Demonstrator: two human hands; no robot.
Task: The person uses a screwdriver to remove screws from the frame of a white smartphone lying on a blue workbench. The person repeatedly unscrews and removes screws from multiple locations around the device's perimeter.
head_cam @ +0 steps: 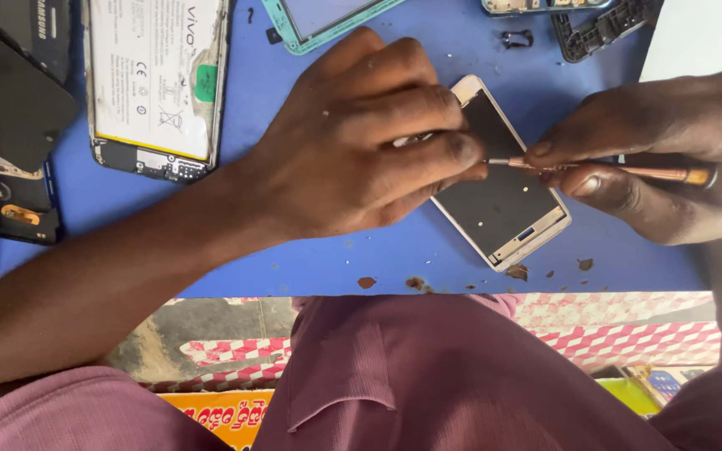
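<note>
Near the front edge of the blue worktop (pixel 127 200), toward its right side, lay a white-framed phone body (pixel 503 196), a flat rounded rectangle with a dark matte inner panel, set at a slant. The left hand (pixel 353 142) pressed down on its upper end, fingers curled together and pinching something small and pale against the frame; what it was could not be told. The right hand (pixel 670 154) pinched a slim copper-coloured screwdriver (pixel 620 169) between thumb and fingertips, its thin metal tip meeting the phone just beside the left fingertips.

Toward the back left corner lay an opened phone (pixel 159 83), its shell holding a broad white battery with a narrow circuit strip below. At the left edge sat dark, glossy phone parts (pixel 10 108). Along the back edge were a teal screen frame (pixel 319 21) and a black plastic frame piece (pixel 603 29). Small brown flecks (pixel 415 282) dotted the worn front edge.
</note>
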